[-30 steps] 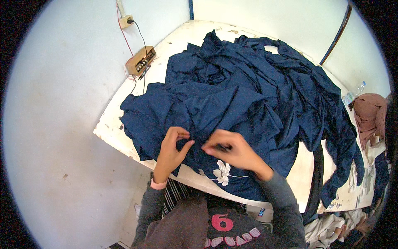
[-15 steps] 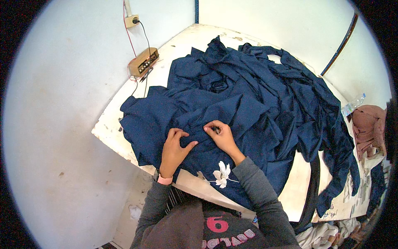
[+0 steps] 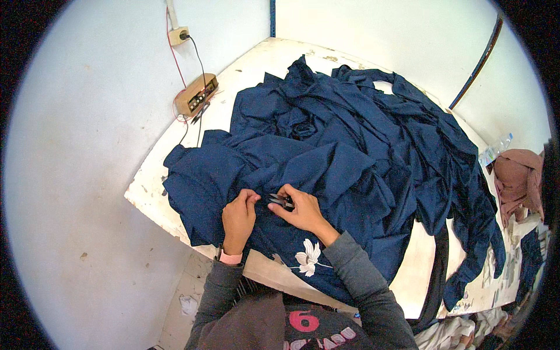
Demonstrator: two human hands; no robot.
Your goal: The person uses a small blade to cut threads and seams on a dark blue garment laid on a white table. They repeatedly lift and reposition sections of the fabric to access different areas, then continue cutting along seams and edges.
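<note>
A large heap of dark navy cloth [image 3: 350,169] lies in folds under both my hands, with a white flower design [image 3: 308,257] at its near edge. My right hand [image 3: 304,214] is closed around small thread snips [image 3: 282,202], whose pointed blades angle left toward my other hand. Thumb and fingers pinched together, my left hand [image 3: 238,220] rests just left of the blade tips. Whatever sits in that pinch, perhaps thread or a bit of cloth, is too small to make out.
The white table [image 3: 154,169] has worn edges. A brown power strip [image 3: 197,96] with cords lies at its far left by the wall. At the right are a clear plastic bottle [image 3: 496,149] and a brown cloth bundle [image 3: 519,179]. A black strip [image 3: 434,277] hangs over the near edge.
My right hand has turned so the snips now show, pointing left. My left hand has gone from spread thumb and fingers to a pinch. The view has shifted slightly.
</note>
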